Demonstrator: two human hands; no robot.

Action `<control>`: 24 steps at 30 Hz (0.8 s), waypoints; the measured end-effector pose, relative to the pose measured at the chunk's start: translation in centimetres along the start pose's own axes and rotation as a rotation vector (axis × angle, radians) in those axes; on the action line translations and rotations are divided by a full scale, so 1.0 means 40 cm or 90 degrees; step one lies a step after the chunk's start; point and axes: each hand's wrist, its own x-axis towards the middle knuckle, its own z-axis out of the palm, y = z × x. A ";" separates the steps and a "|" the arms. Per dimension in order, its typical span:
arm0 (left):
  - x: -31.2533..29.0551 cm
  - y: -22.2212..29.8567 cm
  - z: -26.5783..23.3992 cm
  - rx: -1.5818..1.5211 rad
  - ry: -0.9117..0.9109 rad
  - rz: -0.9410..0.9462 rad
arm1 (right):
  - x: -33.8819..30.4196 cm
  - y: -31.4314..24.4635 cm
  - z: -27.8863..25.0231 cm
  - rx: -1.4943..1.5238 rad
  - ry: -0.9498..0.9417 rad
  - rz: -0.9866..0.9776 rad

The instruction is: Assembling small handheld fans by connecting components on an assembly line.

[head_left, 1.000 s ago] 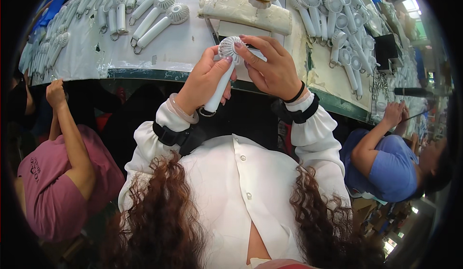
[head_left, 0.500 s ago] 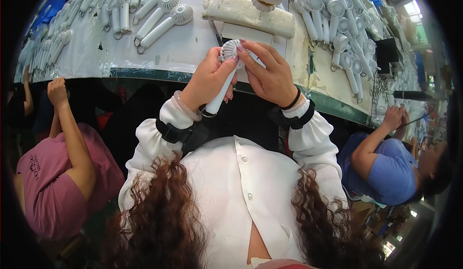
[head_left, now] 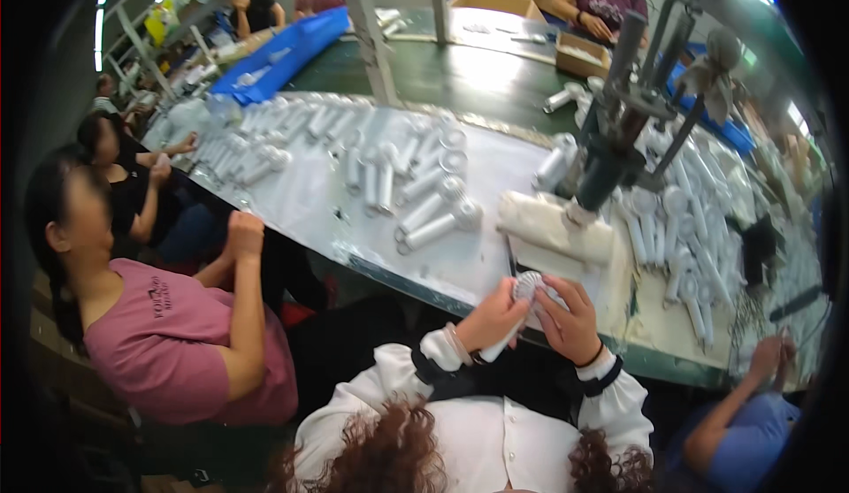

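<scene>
A small white handheld fan (head_left: 528, 284) with a round ribbed head is held at the table's near edge, its handle slanting down toward my left wrist. My left hand (head_left: 489, 318) is closed around it just below the head. My right hand (head_left: 571, 320) is closed at the head's right side, fingers bent and fingertips against it; the picture is slightly blurred there. Just beyond my hands lies a cream padded block (head_left: 555, 229) under a dark green press-like machine (head_left: 610, 170).
More white fans (head_left: 442, 219) lie in rows on the white-covered table to the left, and another pile (head_left: 681, 236) is at the right. A blue tray (head_left: 283, 55) stands far left. A co-worker in pink (head_left: 195, 334) sits left, one in blue (head_left: 743, 440) right.
My view has swung up and to the left, bringing in the machine, the far tables and more people. Both hands still hold the fan, with little change in grip.
</scene>
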 end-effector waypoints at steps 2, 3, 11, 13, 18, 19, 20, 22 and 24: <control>-0.011 0.003 -0.002 -0.018 -0.005 -0.007 | 0.005 -0.005 0.003 0.006 0.019 0.007; -0.013 -0.001 -0.005 -0.027 -0.006 -0.007 | 0.006 -0.007 0.011 0.013 0.030 0.009; 0.007 0.003 -0.019 -0.055 -0.019 -0.002 | 0.024 0.000 0.042 0.123 0.108 0.112; 0.008 0.009 -0.018 -0.029 -0.020 0.008 | 0.024 0.005 0.050 0.173 0.129 0.178; 0.003 0.024 -0.018 0.026 -0.046 0.049 | 0.011 0.034 0.062 0.367 0.129 0.328; 0.001 0.024 -0.017 0.052 -0.044 0.060 | 0.013 0.028 0.062 0.368 0.127 0.330; 0.000 0.023 -0.017 0.078 -0.042 0.071 | 0.020 0.018 0.058 0.551 0.118 0.402; -0.001 0.014 -0.021 0.086 -0.044 0.076 | 0.026 0.012 0.050 0.736 0.106 0.474; -0.007 0.013 -0.020 0.094 -0.044 0.080 | 0.024 0.014 0.042 0.780 0.042 0.504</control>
